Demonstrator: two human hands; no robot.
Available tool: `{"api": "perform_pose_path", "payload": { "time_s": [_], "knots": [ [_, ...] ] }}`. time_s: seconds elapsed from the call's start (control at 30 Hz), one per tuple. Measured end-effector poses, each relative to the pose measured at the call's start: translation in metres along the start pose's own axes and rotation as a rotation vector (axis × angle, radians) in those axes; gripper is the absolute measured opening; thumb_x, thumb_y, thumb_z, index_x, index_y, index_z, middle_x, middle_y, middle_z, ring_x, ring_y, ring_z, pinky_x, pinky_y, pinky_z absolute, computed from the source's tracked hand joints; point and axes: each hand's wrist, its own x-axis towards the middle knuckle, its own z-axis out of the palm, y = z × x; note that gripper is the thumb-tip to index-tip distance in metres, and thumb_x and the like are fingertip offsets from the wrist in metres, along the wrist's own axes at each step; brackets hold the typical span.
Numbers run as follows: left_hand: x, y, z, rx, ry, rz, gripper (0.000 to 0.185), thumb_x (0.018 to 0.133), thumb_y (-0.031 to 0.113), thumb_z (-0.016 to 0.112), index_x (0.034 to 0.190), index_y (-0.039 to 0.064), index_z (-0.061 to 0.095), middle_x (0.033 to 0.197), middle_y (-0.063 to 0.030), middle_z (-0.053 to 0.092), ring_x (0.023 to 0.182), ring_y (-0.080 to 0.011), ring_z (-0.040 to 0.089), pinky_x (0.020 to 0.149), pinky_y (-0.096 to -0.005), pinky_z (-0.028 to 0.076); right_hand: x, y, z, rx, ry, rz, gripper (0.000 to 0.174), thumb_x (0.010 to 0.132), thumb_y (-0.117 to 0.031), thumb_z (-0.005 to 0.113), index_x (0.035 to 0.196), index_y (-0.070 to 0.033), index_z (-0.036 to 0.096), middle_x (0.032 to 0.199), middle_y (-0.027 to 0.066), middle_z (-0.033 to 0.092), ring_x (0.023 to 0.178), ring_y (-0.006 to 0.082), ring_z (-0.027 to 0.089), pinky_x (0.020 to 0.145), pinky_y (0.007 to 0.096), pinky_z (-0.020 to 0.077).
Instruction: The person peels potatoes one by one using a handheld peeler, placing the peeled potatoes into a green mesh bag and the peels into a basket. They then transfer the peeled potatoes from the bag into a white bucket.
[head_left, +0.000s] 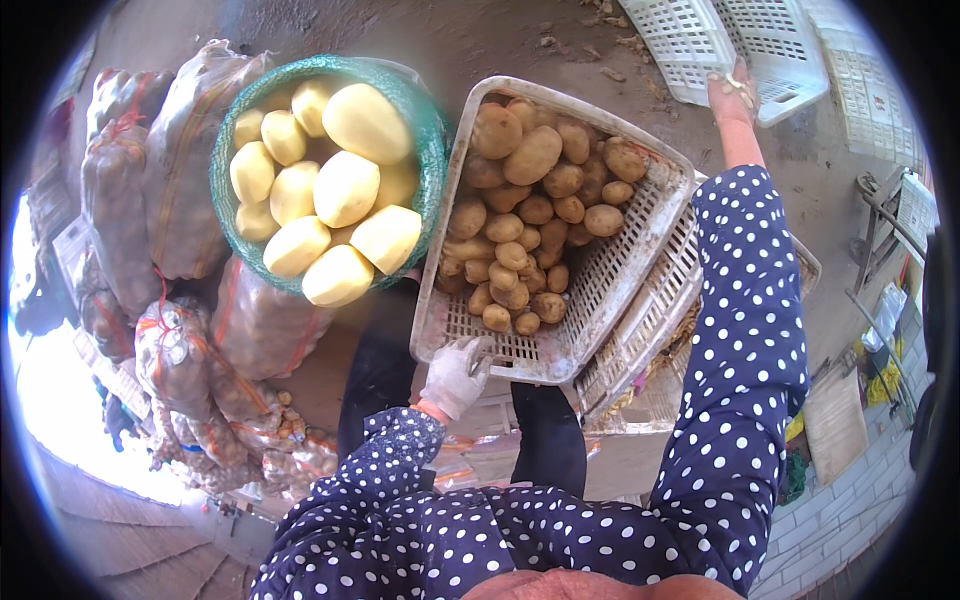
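Before me a dirty white plastic crate (600, 337), tilted on another slatted crate (637, 337), holds many unpeeled potatoes (532, 154). My left hand (455, 379), in a pale glove, has its fingers curled over the crate's near rim. To the left, peeled yellow potatoes (346, 189) fill a round container lined with green mesh (240, 217). My right arm stretches far to the upper right. There my bare right hand (733, 96), with pale scraps stuck to it, grips the edge of a white plastic crate (776, 56); its fingertips are partly hidden.
Full mesh sacks (191, 161) crowd the left side, and more sacks (176, 360) lie below them. Another white crate (870, 90) stands at the far right, near a metal frame (881, 214). Scraps (611, 73) litter the floor. A board (829, 424) leans by the tiled wall (832, 517).
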Motion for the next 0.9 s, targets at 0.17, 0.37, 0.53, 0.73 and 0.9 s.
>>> {"api": "perform_pose_path", "payload": {
  "time_s": [0.17, 0.37, 0.53, 0.73, 0.9],
  "knots": [
    [0.008, 0.010, -0.016, -0.085, 0.014, -0.048, 0.025, 0.084, 0.012, 0.062, 0.108, 0.005, 0.066, 0.102, -0.0193, 0.066, 0.094, -0.0390, 0.063, 0.082, -0.0433, 0.051, 0.007, 0.016, -0.012, -0.368, -0.258, 0.063, 0.076, 0.083, -0.040, 0.063, 0.148, -0.012, 0.035, 0.136, 0.0210, 0.053, 0.127, 0.0354, 0.051, 0.106, 0.0413, 0.0410],
    [0.010, 0.020, -0.023, -0.113, -0.049, -0.081, 0.024, 0.084, 0.011, 0.062, 0.107, 0.003, 0.067, 0.101, -0.0202, 0.066, 0.092, -0.0375, 0.064, 0.080, -0.0412, 0.052, 0.029, 0.012, 0.012, -0.237, -0.327, 0.101, 0.058, 0.082, -0.033, 0.063, 0.135, -0.014, 0.049, 0.128, 0.0163, 0.059, 0.119, 0.0328, 0.057, 0.101, 0.0428, 0.0456],
    [0.010, 0.021, -0.019, -0.055, -0.044, -0.015, 0.027, 0.084, 0.013, 0.062, 0.109, 0.004, 0.066, 0.102, -0.0209, 0.066, 0.093, -0.0393, 0.063, 0.081, -0.0436, 0.051, 0.000, -0.010, 0.004, -0.260, -0.566, 0.007, 0.049, 0.084, -0.031, 0.061, 0.129, -0.012, 0.053, 0.129, 0.0164, 0.058, 0.123, 0.0334, 0.054, 0.104, 0.0421, 0.0439],
    [0.006, 0.014, -0.009, -0.053, -0.143, -0.076, 0.033, 0.082, 0.015, 0.063, 0.114, 0.004, 0.064, 0.104, -0.0209, 0.065, 0.095, -0.0397, 0.062, 0.083, -0.0448, 0.050, -0.064, 0.014, -0.052, -0.359, -0.839, -0.163, 0.069, 0.085, -0.028, 0.063, 0.147, -0.009, 0.040, 0.145, 0.0141, 0.048, 0.135, 0.0269, 0.045, 0.113, 0.0356, 0.0343],
    [0.000, 0.007, 0.008, -0.016, -0.152, -0.097, 0.034, 0.083, 0.019, 0.063, 0.115, 0.006, 0.063, 0.107, -0.0167, 0.066, 0.098, -0.0371, 0.062, 0.085, -0.0453, 0.050, -0.035, 0.012, -0.079, 0.116, -1.085, 0.056, 0.068, 0.082, -0.038, 0.065, 0.141, -0.007, 0.049, 0.140, 0.0175, 0.053, 0.128, 0.0312, 0.052, 0.110, 0.0360, 0.0375]
  ]
}}
